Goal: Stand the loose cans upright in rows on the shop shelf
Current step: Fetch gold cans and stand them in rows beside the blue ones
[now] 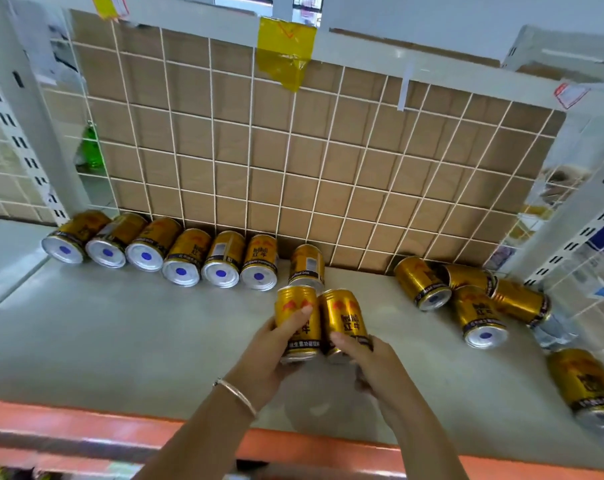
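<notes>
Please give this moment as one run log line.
left hand: grips left can | right hand: grips right can | both cans: side by side, before back row | loose cans: jumbled right on shelf

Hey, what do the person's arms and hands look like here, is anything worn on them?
Both forearms are bare as far as the picture shows, with no sleeves and no gloves. The left hand has a thin silver-coloured bangle round its wrist. The right hand shows no bracelet or watch at its wrist.
</notes>
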Tool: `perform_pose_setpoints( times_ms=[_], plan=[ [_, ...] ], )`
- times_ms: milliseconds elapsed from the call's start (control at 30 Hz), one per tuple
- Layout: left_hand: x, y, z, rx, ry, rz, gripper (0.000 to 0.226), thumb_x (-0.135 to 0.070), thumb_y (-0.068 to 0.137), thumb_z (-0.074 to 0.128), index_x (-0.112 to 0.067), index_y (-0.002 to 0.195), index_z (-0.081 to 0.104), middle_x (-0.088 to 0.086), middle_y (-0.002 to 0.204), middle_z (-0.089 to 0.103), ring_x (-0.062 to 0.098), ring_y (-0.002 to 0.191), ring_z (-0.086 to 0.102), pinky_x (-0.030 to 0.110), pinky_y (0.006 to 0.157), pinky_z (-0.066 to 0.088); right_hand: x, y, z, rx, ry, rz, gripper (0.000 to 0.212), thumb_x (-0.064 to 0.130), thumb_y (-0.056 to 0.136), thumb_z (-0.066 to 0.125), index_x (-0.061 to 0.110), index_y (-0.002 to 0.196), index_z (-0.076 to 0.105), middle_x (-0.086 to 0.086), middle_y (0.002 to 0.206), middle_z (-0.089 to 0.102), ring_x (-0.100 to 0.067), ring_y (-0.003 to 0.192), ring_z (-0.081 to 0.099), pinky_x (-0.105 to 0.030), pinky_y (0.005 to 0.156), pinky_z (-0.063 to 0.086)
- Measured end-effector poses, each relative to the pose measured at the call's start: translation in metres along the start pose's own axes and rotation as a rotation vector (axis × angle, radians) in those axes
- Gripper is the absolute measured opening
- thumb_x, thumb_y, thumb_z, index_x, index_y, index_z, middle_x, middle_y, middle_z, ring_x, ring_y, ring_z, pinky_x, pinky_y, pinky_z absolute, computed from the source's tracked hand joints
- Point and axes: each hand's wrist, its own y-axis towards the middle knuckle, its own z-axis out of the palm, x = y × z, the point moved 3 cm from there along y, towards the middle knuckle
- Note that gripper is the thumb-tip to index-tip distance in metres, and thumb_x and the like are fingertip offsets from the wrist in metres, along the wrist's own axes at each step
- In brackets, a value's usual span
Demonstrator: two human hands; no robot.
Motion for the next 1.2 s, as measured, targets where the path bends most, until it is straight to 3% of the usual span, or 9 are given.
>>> perform_pose_setpoints(
  times_ms=[100,367,467,600,667,867,967,1067,1200],
  plan=[
    [-0.004,-0.012,-0.008,-0.007,0.025,0.035,0.045,-0.04,0.076,0.069,-0.023,0.117,0.062,0.011,0.109,0.071,0.022,0.089,0.066,0.037,0.084,0.049,0.002,-0.002,0.009,0.022,0.102,0.0,0.024,0.034,0.083,0.067,0.015,0.097,0.062,0.006,0.052,0.048,-0.007,0.047,0.041,-0.026,0.053,0.036],
    [-0.022,-0.069,-0.06,-0.043,0.019,0.136,0.065,-0.037,0.053,0.073,-0.014,0.112,0.058,0.003,0.083,0.067,0.015,0.071,0.065,0.033,0.074,0.049,0.019,-0.026,0.061,0.196,0.144,-0.035,0.016,0.026,0.087,0.06,0.011,0.092,0.056,0.0,0.054,0.034,-0.009,0.044,0.029,-0.025,0.047,0.034],
    [-0.034,-0.102,-0.098,-0.153,-0.051,0.169,0.056,-0.035,0.05,0.074,-0.016,0.101,0.059,0.006,0.08,0.064,0.017,0.068,0.062,0.032,0.073,0.047,0.032,-0.044,0.105,0.303,0.116,-0.07,0.026,0.03,0.079,0.069,0.011,0.093,0.057,0.001,0.056,0.032,-0.009,0.043,0.027,-0.024,0.046,0.031],
    [-0.05,-0.158,-0.153,-0.229,-0.163,0.25,0.012,-0.029,0.074,0.063,-0.02,0.076,0.07,0.008,0.072,0.065,0.021,0.067,0.059,0.033,0.075,0.044,0.043,-0.076,0.174,0.43,0.008,-0.083,0.043,0.039,0.063,0.068,0.011,0.092,0.055,-0.001,0.055,0.031,-0.01,0.041,0.028,-0.024,0.044,0.029],
    [-0.057,-0.192,-0.182,-0.262,-0.217,0.289,0.022,-0.029,0.07,0.058,-0.019,0.057,0.072,0.012,0.071,0.058,0.023,0.065,0.052,0.031,0.067,0.037,0.045,-0.092,0.211,0.493,-0.073,-0.095,0.043,0.039,0.067,0.07,0.01,0.092,0.052,-0.002,0.053,0.031,-0.01,0.039,0.029,-0.023,0.043,0.03],
    [-0.064,-0.271,-0.282,-0.405,-0.273,0.346,0.027,-0.024,0.057,0.072,-0.013,0.081,0.067,0.014,0.079,0.064,0.026,0.074,0.06,0.038,0.077,0.047,0.046,-0.142,0.323,0.629,-0.061,-0.071,0.039,0.035,0.064,0.071,0.011,0.087,0.051,-0.006,0.051,0.03,-0.009,0.033,0.026,-0.018,0.036,0.028],
    [-0.07,-0.307,-0.318,-0.432,-0.261,0.408,0.017,-0.022,0.069,0.063,-0.009,0.081,0.063,0.015,0.077,0.062,0.025,0.067,0.061,0.033,0.066,0.05,0.045,-0.164,0.37,0.7,-0.036,-0.048,0.046,0.035,0.052,0.074,0.012,0.086,0.054,-0.016,0.064,0.039,-0.01,0.034,0.026,-0.019,0.038,0.029],
    [-0.075,-0.332,-0.352,-0.454,-0.262,0.464,0.013,-0.011,0.087,0.054,-0.004,0.088,0.064,0.014,0.076,0.068,0.021,0.061,0.067,0.027,0.059,0.057,0.045,-0.182,0.409,0.762,-0.022,-0.024,0.03,0.028,0.069,0.071,0.01,0.086,0.055,-0.01,0.053,0.036,-0.009,0.033,0.026,-0.021,0.039,0.028],
    [-0.083,-0.348,-0.384,-0.462,-0.28,0.485,0.015,-0.009,0.089,0.052,-0.002,0.094,0.064,0.016,0.079,0.069,0.022,0.063,0.067,0.028,0.061,0.056,0.048,-0.188,0.451,0.819,-0.041,-0.01,0.034,0.031,0.078,0.066,0.009,0.103,0.058,-0.023,0.083,0.046,-0.01,0.034,0.031,-0.022,0.041,0.033]
  ],
)
